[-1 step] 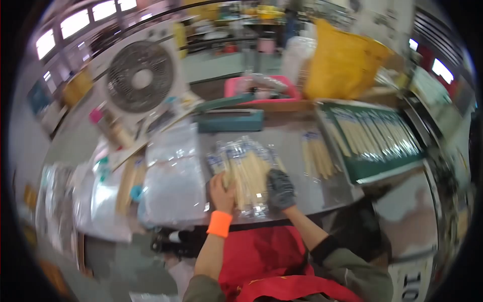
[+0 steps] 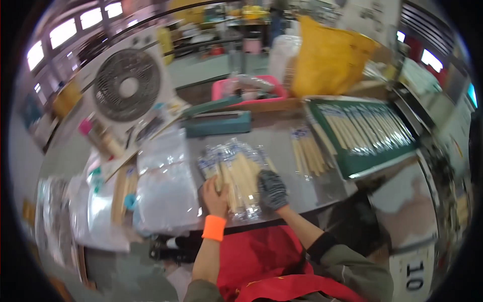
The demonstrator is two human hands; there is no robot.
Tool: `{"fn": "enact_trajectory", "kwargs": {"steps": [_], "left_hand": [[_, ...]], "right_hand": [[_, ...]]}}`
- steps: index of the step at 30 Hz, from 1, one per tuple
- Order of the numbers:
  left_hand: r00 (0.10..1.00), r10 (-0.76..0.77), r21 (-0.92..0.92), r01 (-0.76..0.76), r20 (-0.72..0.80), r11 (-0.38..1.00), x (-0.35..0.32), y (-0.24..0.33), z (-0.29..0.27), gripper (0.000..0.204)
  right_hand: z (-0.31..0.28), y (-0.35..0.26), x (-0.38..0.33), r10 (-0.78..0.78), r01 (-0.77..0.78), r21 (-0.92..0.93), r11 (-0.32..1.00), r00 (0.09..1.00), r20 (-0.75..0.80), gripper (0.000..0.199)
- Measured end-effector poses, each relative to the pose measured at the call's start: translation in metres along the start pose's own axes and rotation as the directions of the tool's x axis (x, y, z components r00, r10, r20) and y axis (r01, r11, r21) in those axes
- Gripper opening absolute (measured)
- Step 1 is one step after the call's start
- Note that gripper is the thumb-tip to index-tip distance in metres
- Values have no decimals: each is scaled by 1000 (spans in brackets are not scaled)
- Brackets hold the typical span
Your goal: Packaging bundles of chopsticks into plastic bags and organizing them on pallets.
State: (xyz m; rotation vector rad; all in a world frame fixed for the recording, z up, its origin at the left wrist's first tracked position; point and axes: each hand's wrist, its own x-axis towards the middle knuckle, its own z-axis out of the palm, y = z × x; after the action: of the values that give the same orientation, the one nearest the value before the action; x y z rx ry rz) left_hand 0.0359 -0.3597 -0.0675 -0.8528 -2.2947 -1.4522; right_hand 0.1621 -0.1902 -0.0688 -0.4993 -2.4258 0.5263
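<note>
Middle pile [image 2: 243, 173]: clear packs of pale sticks on the bench [image 2: 274, 135], between both hands.
Left hand [image 2: 216, 196]: fingers curled at the pile's left edge; I can't tell if the grip pinches.
Right hand [image 2: 273, 190]: grey-gloved, at the right edge; grip hidden from me.
Green board [image 2: 352, 166]: holds a neat row of packs [image 2: 370, 128], done, I think.
Small bunch [image 2: 308, 155]: near the board, not in that row yet.

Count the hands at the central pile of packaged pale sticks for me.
2: the bare left hand at the left side of the pile, and the gloved right hand at its right side. No others are visible there.
</note>
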Motion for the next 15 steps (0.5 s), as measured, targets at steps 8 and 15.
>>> {"fn": "enact_trajectory", "kwargs": {"steps": [8, 15], "left_hand": [[995, -36, -64, 42, 89, 997, -2, 22, 23, 43], [996, -41, -63, 46, 82, 997, -4, 27, 18, 37]], "right_hand": [[-47, 61, 17, -55, 15, -246, 969, 986, -160, 25], [-109, 167, 46, 595, -598, -372, 710, 792, -137, 43]]}}
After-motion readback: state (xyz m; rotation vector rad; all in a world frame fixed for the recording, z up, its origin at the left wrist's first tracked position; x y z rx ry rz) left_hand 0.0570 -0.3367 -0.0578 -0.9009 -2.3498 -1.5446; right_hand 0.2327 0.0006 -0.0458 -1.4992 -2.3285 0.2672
